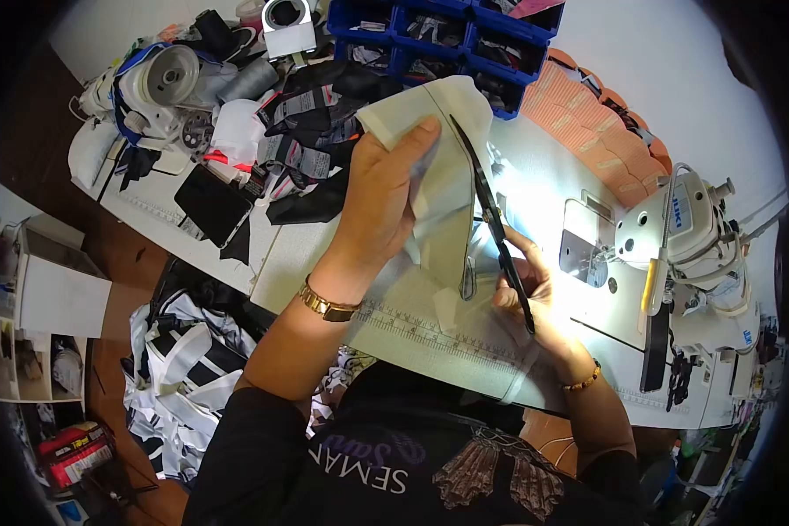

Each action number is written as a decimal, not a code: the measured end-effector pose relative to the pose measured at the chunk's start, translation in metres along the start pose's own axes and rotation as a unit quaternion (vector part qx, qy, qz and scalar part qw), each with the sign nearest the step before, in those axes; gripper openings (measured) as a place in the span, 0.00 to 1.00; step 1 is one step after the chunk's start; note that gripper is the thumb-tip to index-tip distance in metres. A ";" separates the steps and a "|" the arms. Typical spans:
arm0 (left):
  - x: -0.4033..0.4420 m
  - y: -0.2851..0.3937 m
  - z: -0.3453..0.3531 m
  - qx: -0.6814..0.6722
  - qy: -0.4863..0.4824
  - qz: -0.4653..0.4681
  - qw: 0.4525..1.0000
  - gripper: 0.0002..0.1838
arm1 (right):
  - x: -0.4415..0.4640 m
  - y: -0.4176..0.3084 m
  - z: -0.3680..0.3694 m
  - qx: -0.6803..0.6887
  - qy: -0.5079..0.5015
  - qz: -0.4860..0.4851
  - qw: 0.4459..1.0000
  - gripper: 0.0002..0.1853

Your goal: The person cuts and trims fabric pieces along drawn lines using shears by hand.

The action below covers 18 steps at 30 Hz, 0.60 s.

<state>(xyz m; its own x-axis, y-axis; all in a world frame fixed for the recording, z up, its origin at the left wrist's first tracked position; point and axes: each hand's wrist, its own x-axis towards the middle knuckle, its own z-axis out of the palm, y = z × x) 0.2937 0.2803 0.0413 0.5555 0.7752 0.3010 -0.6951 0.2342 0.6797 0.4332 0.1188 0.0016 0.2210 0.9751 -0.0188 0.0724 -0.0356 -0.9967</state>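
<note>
My left hand (pixel 379 197) is closed on a pale cream piece of fabric (pixel 460 98), thumb pressed on top, holding it up above the sewing table. My right hand (pixel 539 285) grips a pair of dark scissors (pixel 484 186), seen nearly edge-on. Their long blades point up and away, lying along the fabric's right side; I cannot tell whether cloth is between them. The fabric's lower part hangs down toward the ruler strip (pixel 438 335) on the table edge.
A white sewing machine (pixel 679 219) stands at right under a bright light, another machine (pixel 162 83) at back left. Blue bins (pixel 434 26) and orange ribbed pieces (pixel 579 114) line the back. A phone (pixel 212 206) and dark labelled pieces (pixel 302 158) lie left. Cloth scraps (pixel 188 368) are piled below.
</note>
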 end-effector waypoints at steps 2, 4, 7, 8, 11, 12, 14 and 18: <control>-0.001 0.000 0.001 0.000 -0.005 -0.009 1.000 0.14 | 0.000 -0.001 0.000 0.012 0.002 0.008 1.000 0.44; -0.002 0.000 0.002 0.002 -0.008 -0.015 1.000 0.14 | 0.000 0.003 0.000 0.015 0.005 -0.009 1.000 0.44; -0.003 0.000 0.003 0.014 -0.009 -0.021 1.000 0.14 | -0.001 0.001 0.000 0.020 0.005 0.000 1.000 0.44; -0.003 0.001 0.004 0.021 -0.010 -0.024 0.999 0.14 | -0.001 -0.001 0.000 0.008 0.004 0.001 1.000 0.44; -0.004 0.000 0.004 0.042 -0.011 -0.032 0.999 0.14 | -0.001 -0.005 0.000 -0.018 0.003 0.002 1.000 0.43; -0.004 -0.001 0.004 0.048 -0.011 -0.034 0.998 0.14 | -0.001 -0.006 0.000 -0.020 0.003 0.002 1.000 0.43; -0.004 -0.006 0.001 0.105 -0.011 -0.026 0.994 0.14 | -0.001 -0.005 -0.001 -0.020 0.005 -0.004 1.000 0.44; -0.003 -0.008 -0.001 0.123 -0.019 -0.011 0.992 0.14 | -0.001 -0.001 -0.002 -0.013 0.016 0.001 1.000 0.45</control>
<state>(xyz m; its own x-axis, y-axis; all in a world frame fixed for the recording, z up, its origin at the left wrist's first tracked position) 0.2970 0.2762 0.0345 0.5894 0.7480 0.3051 -0.5518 0.0969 0.8283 0.4345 0.1179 0.0025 0.2525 0.9674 -0.0179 0.0964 -0.0436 -0.9944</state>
